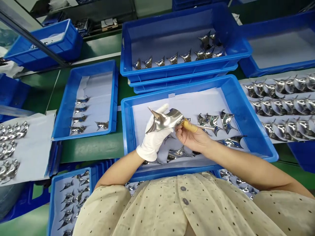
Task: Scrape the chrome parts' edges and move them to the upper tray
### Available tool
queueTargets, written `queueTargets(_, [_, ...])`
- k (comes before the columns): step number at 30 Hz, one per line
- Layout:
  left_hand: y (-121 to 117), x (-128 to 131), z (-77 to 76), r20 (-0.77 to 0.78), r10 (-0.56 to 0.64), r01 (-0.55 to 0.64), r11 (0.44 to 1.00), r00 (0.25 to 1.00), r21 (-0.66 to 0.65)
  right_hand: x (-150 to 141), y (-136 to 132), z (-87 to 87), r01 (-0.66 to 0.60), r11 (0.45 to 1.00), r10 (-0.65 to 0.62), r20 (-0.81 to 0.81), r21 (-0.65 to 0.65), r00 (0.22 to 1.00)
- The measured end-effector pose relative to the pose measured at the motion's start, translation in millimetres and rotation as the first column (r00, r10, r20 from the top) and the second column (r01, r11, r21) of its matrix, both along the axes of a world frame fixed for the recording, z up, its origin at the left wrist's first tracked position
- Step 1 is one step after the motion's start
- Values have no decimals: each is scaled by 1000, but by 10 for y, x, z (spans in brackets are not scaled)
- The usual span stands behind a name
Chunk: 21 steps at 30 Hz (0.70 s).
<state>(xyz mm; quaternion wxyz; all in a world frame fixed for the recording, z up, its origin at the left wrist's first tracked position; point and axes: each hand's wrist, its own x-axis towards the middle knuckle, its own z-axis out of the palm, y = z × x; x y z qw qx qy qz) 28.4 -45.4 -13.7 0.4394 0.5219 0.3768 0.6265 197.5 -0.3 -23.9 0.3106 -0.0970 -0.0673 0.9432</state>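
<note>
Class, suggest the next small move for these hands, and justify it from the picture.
Probably a slight turn of the shiny metal part in the gloved left hand, to show another face. That glove supports it above the blue tray, while the right hand is close at its end, seemingly well placed to guide it.

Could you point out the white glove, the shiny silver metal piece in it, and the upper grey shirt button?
White glove (153,140): head view, its broad middle.
Shiny silver metal piece (167,120): head view, middle of its surface.
Upper grey shirt button (183,188): head view, centre.
</note>
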Motion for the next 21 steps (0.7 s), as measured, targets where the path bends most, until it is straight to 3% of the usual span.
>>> queueTargets(5, [5,-84,-6,-26,-59,59,998,998,2,-36,0,-79,11,1000,-10,121,-5,993])
queueTargets(8, [43,-140,-33,-117,4,-2,1000,993,23,-26,14,-143,-7,985,-49,318,174,947])
queueTargets(11, [79,-183,2,-248,56,-46,998,967,45,43,75,-106,72,891,-310,483,448,819])
queueTargets(14, [76,-188,76,-364,17,-12,1000,931,15,116,142,42,145,758,-526,465,636,712])
queueTargets(18, [52,-160,94,-543,-12,-17,999,840,-49,99,160,240,97,633,-545,353,768,761])
queueTargets(21, [50,-153,38,-617,8,-26,999,787,-20,26,157,272,72,619,-490,312,782,814])
